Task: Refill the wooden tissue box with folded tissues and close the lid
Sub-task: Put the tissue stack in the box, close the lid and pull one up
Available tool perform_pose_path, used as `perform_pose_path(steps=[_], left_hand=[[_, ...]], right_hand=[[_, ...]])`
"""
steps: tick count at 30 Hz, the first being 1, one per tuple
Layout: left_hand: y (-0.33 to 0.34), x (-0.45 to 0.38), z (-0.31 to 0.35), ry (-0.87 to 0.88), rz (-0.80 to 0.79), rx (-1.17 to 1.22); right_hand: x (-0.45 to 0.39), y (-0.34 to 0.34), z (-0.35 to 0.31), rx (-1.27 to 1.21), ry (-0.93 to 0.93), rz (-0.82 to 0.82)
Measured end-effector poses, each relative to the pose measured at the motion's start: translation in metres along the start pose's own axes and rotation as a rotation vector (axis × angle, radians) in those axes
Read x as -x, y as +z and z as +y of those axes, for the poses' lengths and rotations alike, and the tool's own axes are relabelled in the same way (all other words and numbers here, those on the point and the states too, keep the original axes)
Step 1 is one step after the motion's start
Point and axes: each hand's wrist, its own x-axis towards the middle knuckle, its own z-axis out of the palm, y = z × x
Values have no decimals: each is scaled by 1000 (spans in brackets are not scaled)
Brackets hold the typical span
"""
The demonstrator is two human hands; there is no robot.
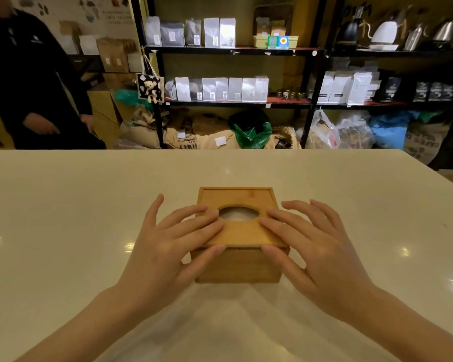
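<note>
On the pale table (63, 205), my left hand (168, 246) and right hand (317, 244) lie flat, fingers spread, on the square wooden tissue box's (238, 265) sliding lid (238, 233). I'd push evenly so it doesn't jam.

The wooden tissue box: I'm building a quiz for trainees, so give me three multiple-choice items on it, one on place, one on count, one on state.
1. Where does the square light-brown wooden tissue box stand?
A. on the cream table
B. on a black shelf
C. on the floor

2. How many hands touch its flat wooden lid with the oval hole?
A. none
B. one
C. two

3. How does the lid sit?
A. lifted clear off
B. on the box, its near edge sticking out
C. lying beside the box

Answers: 1 A, the cream table lies under it. 2 C, the left hand and right hand both press on it. 3 B, the near edge overhangs the front wall.
</note>
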Motion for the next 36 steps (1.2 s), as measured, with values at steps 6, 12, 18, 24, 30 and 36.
perform_pose_path(steps=[6, 12, 18, 24, 30, 36], left_hand=[[11, 6, -1, 3, 107, 2], [16, 10, -1, 19, 129, -32], [1, -8, -2, -82, 64, 54], [-5, -24, -3, -296, -217, -138], [-3, -21, -7, -314, -341, -164], [-4, -23, -6, -301, -378, -167]], right_hand=[[8, 4, -2, 11, 14, -40], [13, 7, -1, 4, 20, -71], [-17, -7, 2, -138, 35, -42], [-73, -15, 7, -74, -88, -331], [-103, -15, 5, -62, -222, -696], [-117, -12, 1, 24, -285, -691]])
